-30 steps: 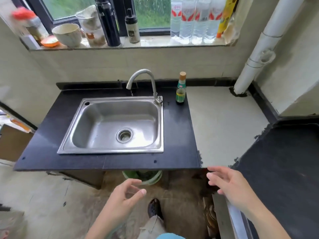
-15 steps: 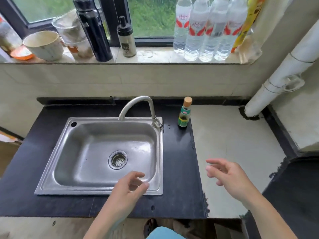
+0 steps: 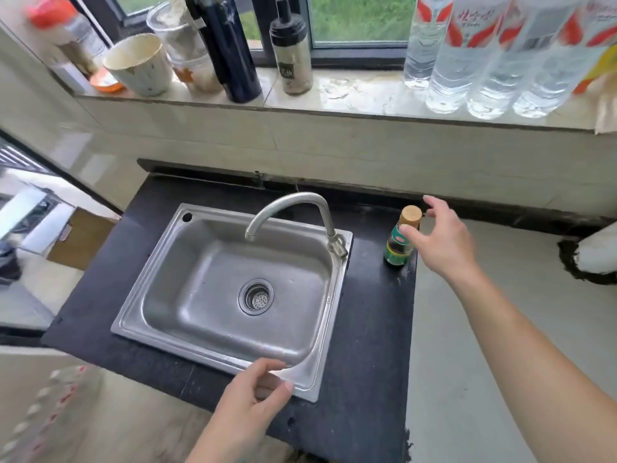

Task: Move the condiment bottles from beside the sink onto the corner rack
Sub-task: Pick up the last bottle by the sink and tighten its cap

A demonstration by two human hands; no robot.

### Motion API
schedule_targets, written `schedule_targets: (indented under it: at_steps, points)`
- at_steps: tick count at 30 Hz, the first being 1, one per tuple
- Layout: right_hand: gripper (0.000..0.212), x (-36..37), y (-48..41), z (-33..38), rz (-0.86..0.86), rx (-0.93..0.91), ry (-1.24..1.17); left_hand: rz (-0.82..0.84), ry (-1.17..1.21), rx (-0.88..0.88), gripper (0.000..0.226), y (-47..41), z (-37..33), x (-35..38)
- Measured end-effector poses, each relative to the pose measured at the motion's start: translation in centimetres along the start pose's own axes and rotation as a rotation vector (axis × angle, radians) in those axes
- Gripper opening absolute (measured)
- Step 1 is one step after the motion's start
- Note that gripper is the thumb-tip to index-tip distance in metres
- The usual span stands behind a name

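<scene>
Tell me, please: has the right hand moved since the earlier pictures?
Yes. The right hand has gone forward, away from the counter's front edge, to the small bottle beside the sink, fingers open around its neck.

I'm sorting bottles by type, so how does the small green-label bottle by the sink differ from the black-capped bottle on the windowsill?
The green-label bottle has a tan cap; the windowsill bottle has a black cap with a narrow spout. The first stands on the black counter beside the sink, with the right hand open around it; the second stands untouched on the sill. The first looks smaller. Both are upright and capped.
</scene>
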State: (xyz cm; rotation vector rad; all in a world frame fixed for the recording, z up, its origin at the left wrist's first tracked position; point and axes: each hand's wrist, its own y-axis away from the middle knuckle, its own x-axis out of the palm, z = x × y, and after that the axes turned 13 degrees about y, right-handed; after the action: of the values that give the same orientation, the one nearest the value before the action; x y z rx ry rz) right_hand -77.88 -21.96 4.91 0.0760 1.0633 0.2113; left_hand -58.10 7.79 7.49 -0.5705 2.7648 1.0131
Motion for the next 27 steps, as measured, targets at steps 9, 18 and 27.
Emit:
schedule_targets:
  at_steps: [9,18,27]
  points:
    - [0.022,0.7,-1.1,-0.9,-0.005,-0.042,-0.121,0.163,-0.046,0.074,0.019,-4.2,-2.0,2.1]
    - [0.01,-7.3,4.2,1.9,-0.117,-0.163,-0.39,0.274,-0.144,0.28,0.024,-7.5,-7.2,3.7]
    - [0.005,-12.6,11.1,6.8,-0.195,-0.214,-0.527,0.398,-0.082,0.611,0.062,-7.1,-12.9,7.2]
